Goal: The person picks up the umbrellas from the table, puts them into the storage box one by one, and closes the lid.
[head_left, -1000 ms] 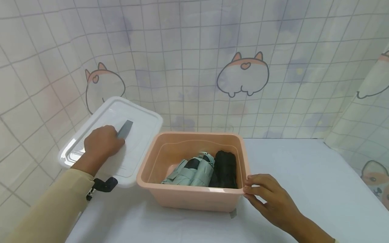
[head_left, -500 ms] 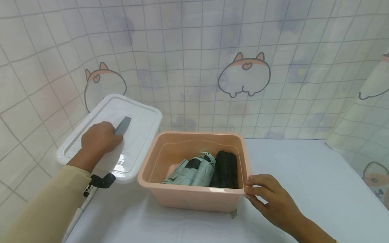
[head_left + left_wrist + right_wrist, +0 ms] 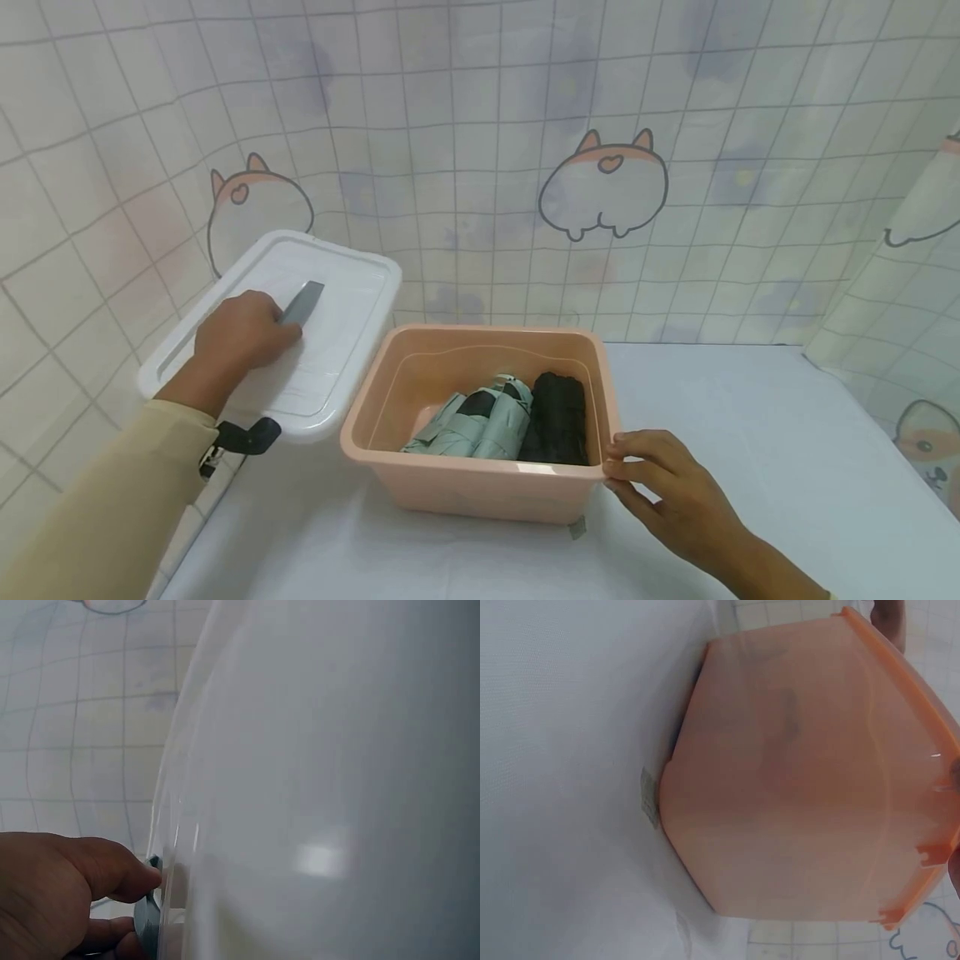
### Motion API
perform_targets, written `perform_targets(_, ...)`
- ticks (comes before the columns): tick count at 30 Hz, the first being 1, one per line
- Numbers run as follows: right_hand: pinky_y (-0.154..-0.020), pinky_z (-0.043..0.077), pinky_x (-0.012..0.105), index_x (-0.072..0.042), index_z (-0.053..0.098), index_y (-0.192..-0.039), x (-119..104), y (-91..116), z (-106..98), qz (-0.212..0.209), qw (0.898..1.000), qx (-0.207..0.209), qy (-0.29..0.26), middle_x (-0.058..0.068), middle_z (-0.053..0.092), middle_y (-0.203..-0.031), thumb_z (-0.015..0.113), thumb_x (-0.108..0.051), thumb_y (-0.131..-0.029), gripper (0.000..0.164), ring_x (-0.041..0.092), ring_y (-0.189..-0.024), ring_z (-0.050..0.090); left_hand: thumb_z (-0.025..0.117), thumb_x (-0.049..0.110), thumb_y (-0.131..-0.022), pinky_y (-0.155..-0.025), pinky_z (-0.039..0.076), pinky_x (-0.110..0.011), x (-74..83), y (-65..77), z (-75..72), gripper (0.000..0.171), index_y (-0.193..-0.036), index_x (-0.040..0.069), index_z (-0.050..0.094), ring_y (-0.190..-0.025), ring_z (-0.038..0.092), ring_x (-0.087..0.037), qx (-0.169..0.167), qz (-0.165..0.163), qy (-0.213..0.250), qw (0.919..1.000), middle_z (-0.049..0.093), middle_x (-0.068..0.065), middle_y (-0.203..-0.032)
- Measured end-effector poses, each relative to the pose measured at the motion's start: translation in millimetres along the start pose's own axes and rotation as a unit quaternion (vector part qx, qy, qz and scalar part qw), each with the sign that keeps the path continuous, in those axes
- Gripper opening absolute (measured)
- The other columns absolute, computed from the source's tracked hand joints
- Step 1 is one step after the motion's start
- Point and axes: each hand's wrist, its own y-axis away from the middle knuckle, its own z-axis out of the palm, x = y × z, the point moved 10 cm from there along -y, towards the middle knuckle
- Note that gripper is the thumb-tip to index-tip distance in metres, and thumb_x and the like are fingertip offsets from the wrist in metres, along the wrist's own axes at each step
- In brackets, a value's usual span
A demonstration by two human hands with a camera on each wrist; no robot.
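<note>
My left hand (image 3: 243, 333) grips the grey handle (image 3: 303, 303) of a white plastic lid (image 3: 348, 312). Raised and tilted, the lid is to the left of a peach storage bin (image 3: 480, 487). In the left wrist view the thumb and fingers (image 3: 112, 866) close on the handle, and the lid fills the right side. At the bin's front right corner, my right hand (image 3: 675, 496) pinches the rim with its fingertips. Inside the bin lie pale-green folded fabric bundles (image 3: 504, 423), like compact umbrellas, beside a black one (image 3: 561, 417). The right wrist view shows the bin's outer wall (image 3: 795, 787).
The bin stands on a white-covered table (image 3: 720, 417). A small grey-green tape piece (image 3: 577, 527) is stuck by its front right foot. Behind and at the left hangs a checked cloth (image 3: 480, 167) with cartoon corgis. The table's left edge runs below my left forearm.
My left hand and the lid have shifted a little up and left, the lid's near edge rising away from the table. The right hand and the bin stay in place.
</note>
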Motion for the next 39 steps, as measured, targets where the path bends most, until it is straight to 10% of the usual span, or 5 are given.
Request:
perform_targets(11,-0.107,0.039,0.017,-0.011,0.073,-0.095,2.5,1.9,1.0,0.013,1.000,-0.010,-0.005,0.005,0.067,-0.109,0.050,-0.038,-0.108,0.038,0.027,-0.106,0.063,0.061,0.030,-0.093,-0.055,0.049,-0.035,3.8,-5.5,18.8,0.042,-0.106,-0.009,0.069,-0.072,0.062,-0.029,-0.059,0.006,0.018,0.9981,0.068,-0.017,-0.087)
perform_targets(39,-0.107,0.039,0.017,-0.011,0.073,-0.093,-0.7,-0.1,0.1,0.002,1.000,0.003,-0.007,0.006,0.068,-0.106,0.050,-0.038,-0.109,0.039,0.027,-0.103,0.063,0.068,0.030,-0.088,-0.063,0.049,-0.035,18.8,-14.5,35.4,0.036,-0.094,-0.005,0.074,-0.077,0.060,-0.028,-0.117,0.015,0.002,0.9930,0.067,-0.012,-0.082)
